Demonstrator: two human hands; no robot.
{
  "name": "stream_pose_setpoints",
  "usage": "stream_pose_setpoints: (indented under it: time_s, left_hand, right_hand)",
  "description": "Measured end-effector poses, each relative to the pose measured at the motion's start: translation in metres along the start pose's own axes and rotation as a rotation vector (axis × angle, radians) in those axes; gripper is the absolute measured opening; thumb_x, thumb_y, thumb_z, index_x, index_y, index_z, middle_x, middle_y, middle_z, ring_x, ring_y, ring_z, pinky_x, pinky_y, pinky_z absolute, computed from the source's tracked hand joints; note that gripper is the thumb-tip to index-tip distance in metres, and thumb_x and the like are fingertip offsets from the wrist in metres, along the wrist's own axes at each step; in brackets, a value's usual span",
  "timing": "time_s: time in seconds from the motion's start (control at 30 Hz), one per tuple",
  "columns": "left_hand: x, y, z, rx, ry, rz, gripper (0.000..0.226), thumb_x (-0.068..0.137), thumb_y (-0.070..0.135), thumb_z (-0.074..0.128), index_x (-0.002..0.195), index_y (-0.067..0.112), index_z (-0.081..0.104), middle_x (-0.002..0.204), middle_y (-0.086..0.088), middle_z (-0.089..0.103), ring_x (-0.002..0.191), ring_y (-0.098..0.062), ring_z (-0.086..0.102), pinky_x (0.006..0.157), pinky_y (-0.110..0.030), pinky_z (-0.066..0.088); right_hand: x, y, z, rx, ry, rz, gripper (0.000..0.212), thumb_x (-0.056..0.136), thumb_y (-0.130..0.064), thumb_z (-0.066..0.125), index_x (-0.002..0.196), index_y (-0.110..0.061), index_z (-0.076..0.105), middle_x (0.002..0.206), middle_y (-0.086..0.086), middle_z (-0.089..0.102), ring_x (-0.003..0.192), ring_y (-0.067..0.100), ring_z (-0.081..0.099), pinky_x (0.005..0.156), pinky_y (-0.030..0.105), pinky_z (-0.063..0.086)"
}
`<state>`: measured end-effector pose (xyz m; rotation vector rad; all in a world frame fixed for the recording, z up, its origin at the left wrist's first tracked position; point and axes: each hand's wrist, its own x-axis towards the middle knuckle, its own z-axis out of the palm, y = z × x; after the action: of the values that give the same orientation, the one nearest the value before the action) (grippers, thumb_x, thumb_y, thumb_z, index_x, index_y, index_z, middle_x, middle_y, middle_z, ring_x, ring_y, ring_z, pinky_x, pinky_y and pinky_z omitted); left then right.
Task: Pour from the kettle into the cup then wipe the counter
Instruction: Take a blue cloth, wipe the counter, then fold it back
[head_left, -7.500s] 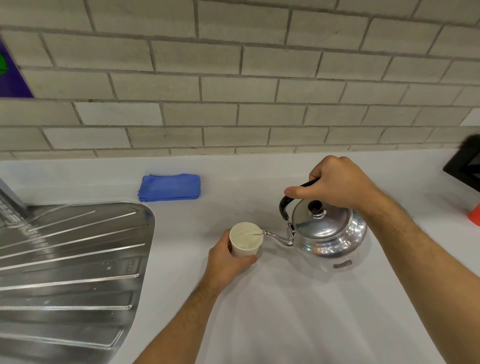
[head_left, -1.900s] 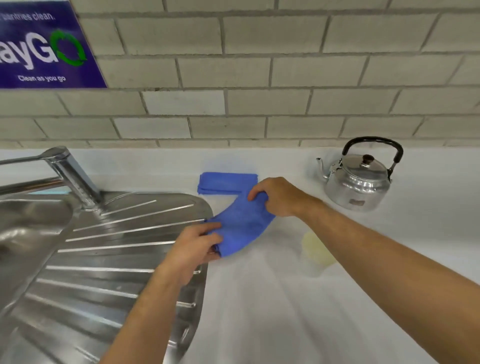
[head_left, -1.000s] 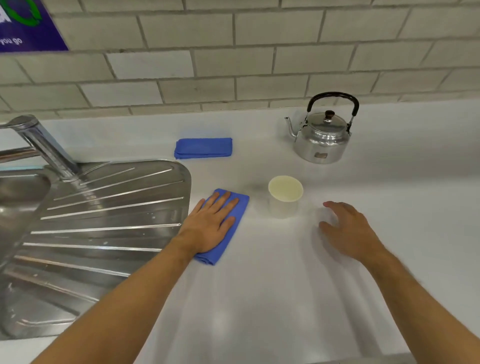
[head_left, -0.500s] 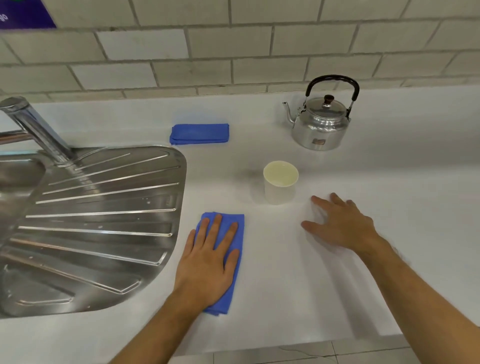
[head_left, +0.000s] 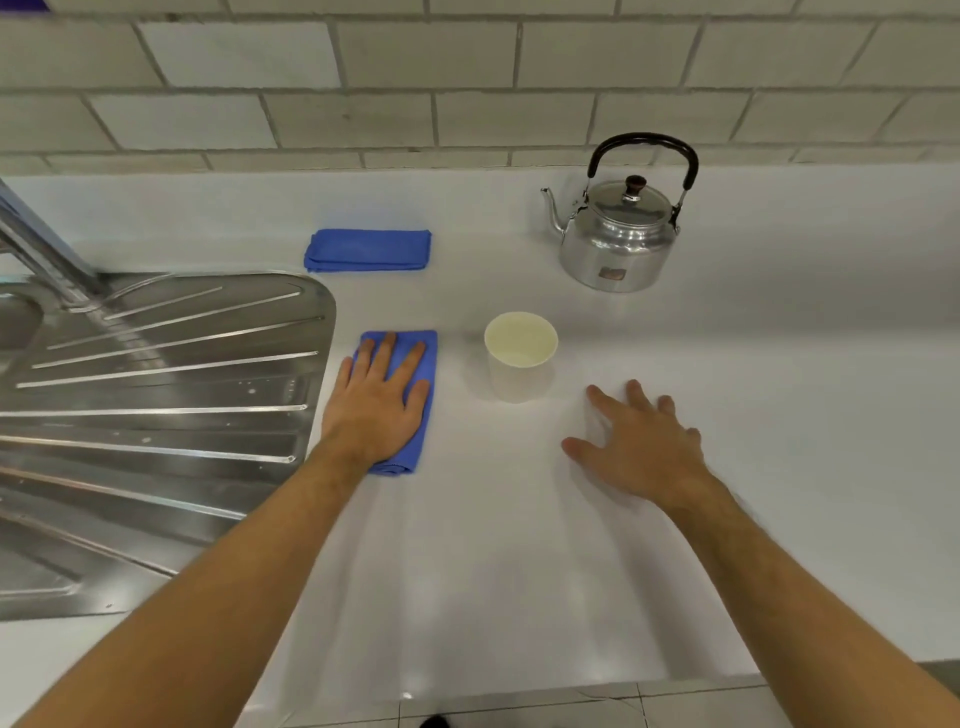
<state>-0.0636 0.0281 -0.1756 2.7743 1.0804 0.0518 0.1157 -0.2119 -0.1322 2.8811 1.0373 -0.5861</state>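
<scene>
A shiny metal kettle with a black handle stands upright at the back of the white counter. In front of it is a white paper cup. My left hand lies flat, fingers spread, pressing a blue cloth onto the counter just left of the cup, beside the drainboard. My right hand rests open on the counter to the right of the cup, holding nothing.
A steel sink drainboard fills the left side, with a tap at its back. A second folded blue cloth lies near the tiled wall. The counter's front edge runs along the bottom, with floor below.
After the pour, the kettle was set down at the back. My left hand slid the blue cloth toward me, then pushed it away again toward the cup. My right hand stayed flat.
</scene>
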Motion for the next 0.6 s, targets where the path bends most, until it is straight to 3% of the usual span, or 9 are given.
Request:
stream_pose_setpoints:
  time_s: [0.4, 0.6]
  left_hand:
    - [-0.123, 0.003, -0.001, -0.026, 0.004, -0.099, 0.066, 0.091, 0.058, 0.01, 0.152, 0.033, 0.003, 0.164, -0.002, 0.001, 0.15, -0.023, -0.003, 0.122, -0.041, -0.001]
    - [-0.171, 0.048, 0.008, -0.029, 0.034, -0.193, 0.068, 0.088, 0.059, 0.003, 0.151, 0.033, -0.003, 0.163, -0.004, 0.0, 0.15, -0.026, -0.003, 0.122, -0.043, 0.001]
  right_hand:
    - [-0.005, 0.003, -0.002, 0.029, -0.01, -0.013, 0.084, 0.081, -0.079, 0.041, 0.152, -0.044, 0.015, 0.165, 0.0, 0.009, 0.148, 0.04, 0.01, 0.11, 0.064, 0.024]
    - [-0.005, 0.002, 0.0, 0.026, -0.01, -0.019, 0.083, 0.081, -0.079, 0.04, 0.152, -0.044, 0.015, 0.165, 0.001, 0.009, 0.148, 0.041, 0.009, 0.11, 0.067, 0.023]
